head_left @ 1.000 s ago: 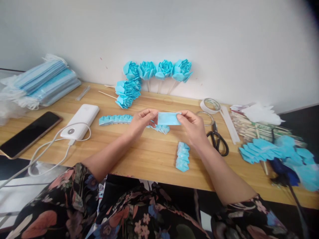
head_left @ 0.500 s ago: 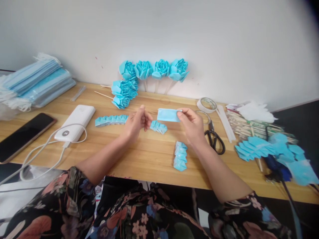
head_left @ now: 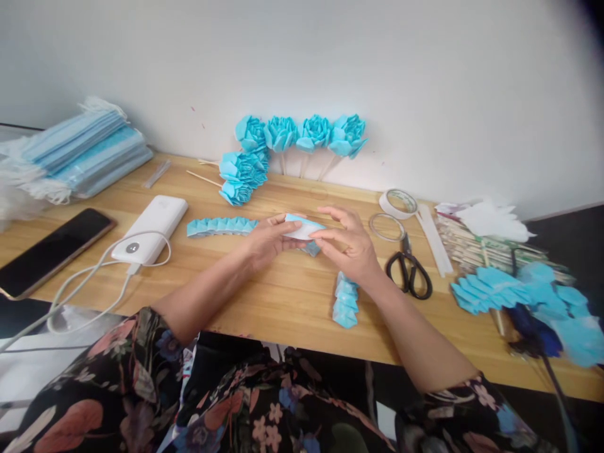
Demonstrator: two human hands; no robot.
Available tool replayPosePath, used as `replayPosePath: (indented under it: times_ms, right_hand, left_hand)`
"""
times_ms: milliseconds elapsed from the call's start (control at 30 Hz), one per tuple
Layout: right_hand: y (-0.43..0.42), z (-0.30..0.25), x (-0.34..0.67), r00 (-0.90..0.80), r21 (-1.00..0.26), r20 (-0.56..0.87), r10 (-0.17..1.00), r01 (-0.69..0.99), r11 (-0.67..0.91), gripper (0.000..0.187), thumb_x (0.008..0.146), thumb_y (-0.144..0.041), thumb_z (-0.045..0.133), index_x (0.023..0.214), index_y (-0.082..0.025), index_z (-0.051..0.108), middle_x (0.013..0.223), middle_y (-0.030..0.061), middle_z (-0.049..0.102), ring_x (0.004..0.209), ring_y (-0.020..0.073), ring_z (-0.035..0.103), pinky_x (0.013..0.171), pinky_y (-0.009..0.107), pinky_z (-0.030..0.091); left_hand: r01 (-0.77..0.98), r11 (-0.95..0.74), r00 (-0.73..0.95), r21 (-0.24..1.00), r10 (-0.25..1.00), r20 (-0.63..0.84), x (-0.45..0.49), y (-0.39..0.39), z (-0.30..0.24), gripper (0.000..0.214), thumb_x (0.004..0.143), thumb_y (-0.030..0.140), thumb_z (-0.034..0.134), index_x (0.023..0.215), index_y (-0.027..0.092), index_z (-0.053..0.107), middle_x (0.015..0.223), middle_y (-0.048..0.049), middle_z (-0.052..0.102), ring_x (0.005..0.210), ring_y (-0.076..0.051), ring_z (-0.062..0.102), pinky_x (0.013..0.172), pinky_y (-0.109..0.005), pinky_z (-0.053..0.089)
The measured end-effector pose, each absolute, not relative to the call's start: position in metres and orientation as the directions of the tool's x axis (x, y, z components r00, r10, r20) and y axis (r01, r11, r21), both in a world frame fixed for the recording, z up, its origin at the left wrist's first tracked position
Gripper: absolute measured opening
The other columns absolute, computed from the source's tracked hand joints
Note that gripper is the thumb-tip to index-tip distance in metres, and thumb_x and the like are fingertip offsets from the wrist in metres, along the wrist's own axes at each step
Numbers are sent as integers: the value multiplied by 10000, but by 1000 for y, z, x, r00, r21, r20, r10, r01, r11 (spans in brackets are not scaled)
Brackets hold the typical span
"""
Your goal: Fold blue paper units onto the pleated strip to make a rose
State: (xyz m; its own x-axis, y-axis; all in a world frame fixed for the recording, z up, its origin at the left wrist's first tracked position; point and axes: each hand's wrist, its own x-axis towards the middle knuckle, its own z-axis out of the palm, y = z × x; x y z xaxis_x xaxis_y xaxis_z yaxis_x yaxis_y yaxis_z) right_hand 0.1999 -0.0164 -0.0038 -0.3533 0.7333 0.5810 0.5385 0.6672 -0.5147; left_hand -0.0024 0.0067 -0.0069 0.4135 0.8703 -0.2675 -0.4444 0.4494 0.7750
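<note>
My left hand (head_left: pixel 270 240) grips a small blue-and-white fabric piece (head_left: pixel 300 229), with the thumb pressed on top. At the piece's right end, the fingertips of my right hand (head_left: pixel 350 244) close on its corner. The fabric is folded so that its white side shows, with a blue strip along the top. Beneath the hands, a short row of folded blue petals (head_left: pixel 311 248) is mostly hidden. A longer petal row (head_left: pixel 219 226) lies left of my left hand, and another short petal strip (head_left: pixel 346 301) rests below my right wrist.
Blue fabric roses (head_left: pixel 315 132) on sticks lean against the wall. Black scissors (head_left: pixel 409 274), a tape roll (head_left: pixel 397 204) and wooden sticks (head_left: pixel 460 239) lie to the right. A white power bank (head_left: pixel 153 226), phone (head_left: pixel 56 251) and stacked masks (head_left: pixel 89 151) occupy the left.
My left hand has come over to the fabric piece and taken hold of it. The piece, flat and blue before, is now folded with white showing. The view has shifted slightly.
</note>
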Motion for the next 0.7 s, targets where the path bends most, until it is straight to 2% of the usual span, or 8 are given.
replayPosePath:
  times_ms: [167,267,433,533,633,700]
  right_hand:
    - [-19,0,203,-404,-571,510,759,501,650,170,912,-326,597,925,-272,757,1425,62,603,1343,294,511,1132,562,365]
    - [-21,3,204,-390,-637,484,783,456,621,216,942,-345,548,931,-262,747,1380,72,635,1336,278,525,1132,537,381]
    - [-20,2,201,-347,-655,471,811,478,585,173,927,-294,586,866,-253,743,1271,76,694,1254,260,588,1092,510,421]
    - [-18,-2,200,-286,-705,467,837,450,548,154,920,-293,606,845,-243,731,1235,79,709,1188,246,626,1058,484,452]
    - [-16,-5,201,-197,-800,415,888,386,459,169,912,-321,621,795,-234,706,1236,72,709,1159,240,641,1036,458,466]
    - [-16,-6,202,-132,-868,354,926,322,378,197,904,-346,627,760,-224,687,1222,71,713,1138,240,649,992,428,487]
  left_hand:
    - [-404,377,333,833,909,-251,-1,7,-8,173,761,206,807,809,110,671,767,-30,717,683,-127,684,664,-265,577]
    - [-382,358,320,852,916,-241,1,5,-5,172,769,218,800,788,114,665,766,-32,732,667,-110,683,669,-237,553]
    - [-382,395,338,836,901,-272,1,3,-2,155,861,273,714,812,132,670,783,-55,754,700,-144,707,668,-253,541]
    - [-368,426,355,827,886,-299,0,4,-1,291,881,433,687,866,142,701,822,-75,757,758,-174,712,678,-274,549]
    - [-309,426,413,851,866,-283,-1,5,-1,483,813,608,696,935,142,713,848,-93,749,742,-208,713,665,-317,569]
    - [-273,383,438,882,866,-241,-1,4,-1,551,767,632,728,1023,145,700,874,-86,741,728,-206,711,665,-328,576]
